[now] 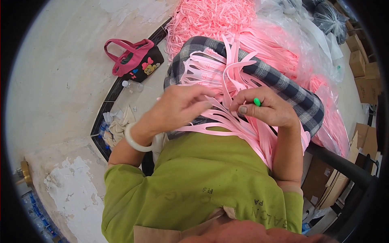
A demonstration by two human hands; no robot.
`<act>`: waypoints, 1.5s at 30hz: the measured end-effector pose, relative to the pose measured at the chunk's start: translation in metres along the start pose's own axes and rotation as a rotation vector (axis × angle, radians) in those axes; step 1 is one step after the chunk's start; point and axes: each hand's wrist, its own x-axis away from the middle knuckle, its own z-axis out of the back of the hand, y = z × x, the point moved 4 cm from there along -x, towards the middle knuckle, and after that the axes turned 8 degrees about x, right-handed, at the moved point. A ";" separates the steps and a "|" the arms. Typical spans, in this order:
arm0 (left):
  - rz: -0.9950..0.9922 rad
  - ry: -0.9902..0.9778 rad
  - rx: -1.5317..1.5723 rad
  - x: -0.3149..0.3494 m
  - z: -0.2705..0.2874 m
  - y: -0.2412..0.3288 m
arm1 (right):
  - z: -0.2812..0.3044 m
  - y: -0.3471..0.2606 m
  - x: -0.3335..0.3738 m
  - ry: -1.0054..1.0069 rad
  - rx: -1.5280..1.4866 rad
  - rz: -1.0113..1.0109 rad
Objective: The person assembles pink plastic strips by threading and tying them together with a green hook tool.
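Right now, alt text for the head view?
Both hands work on pink strips lying over a plaid cloth on the lap: the left hand touches them, and the right hand pinches them while holding a small green thing. A pink bag sits on the floor, left.

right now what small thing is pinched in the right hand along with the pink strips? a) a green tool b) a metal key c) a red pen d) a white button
a: a small bright green tool sticks out between the fingers of the right hand, which rests on the pink strips.
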 end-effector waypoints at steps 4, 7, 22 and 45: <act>0.146 -0.051 0.260 -0.009 -0.025 -0.025 | -0.010 -0.004 -0.001 -0.022 0.224 0.112; 0.223 -0.042 0.534 -0.007 -0.030 -0.029 | -0.027 -0.010 -0.005 -0.077 0.332 0.151; 0.067 0.273 1.246 -0.004 -0.039 -0.029 | 0.013 -0.020 0.016 0.523 0.190 0.043; 0.084 0.293 0.957 0.005 -0.032 -0.037 | -0.018 -0.004 -0.008 0.421 -0.070 0.213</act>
